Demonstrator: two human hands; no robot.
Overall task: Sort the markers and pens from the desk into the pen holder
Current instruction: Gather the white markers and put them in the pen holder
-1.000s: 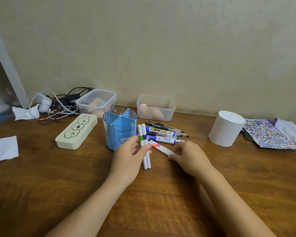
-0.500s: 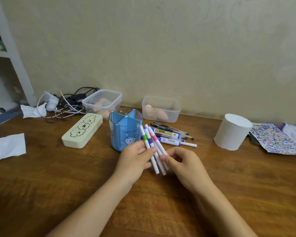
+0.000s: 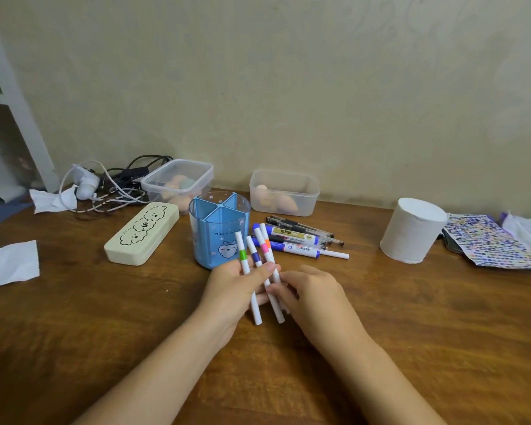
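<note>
Since a second ago the orange-banded marker has come up off the desk and joined the others, so the left hand point(image 3: 236, 289) now carries a fan of four slim white markers point(image 3: 259, 271) instead of two, and the bundle stands steeper, tips pointing toward the far edge. The left hand is curled about the lower halves of the barrels, thumb pressed across the front of them, with the green-banded one on the left, then the dark-blue, the pink and the orange. The right hand point(image 3: 313, 294) is loosely bent, its fingertips touching the barrels just below the left thumb; it pinches or steadies them, and which cannot be told. Both hands meet near the middle of the wooden desk point(image 3: 411, 317), just in front of the blue pen holder point(image 3: 218, 231), which stands upright with its divided compartments showing nothing inside. The upper ends of the held markers overlap the holder's front wall in this view. To the right of the holder, toward the far edge, a loose heap of pens and thicker markers point(image 3: 298, 239) lies flat on the desk.
</note>
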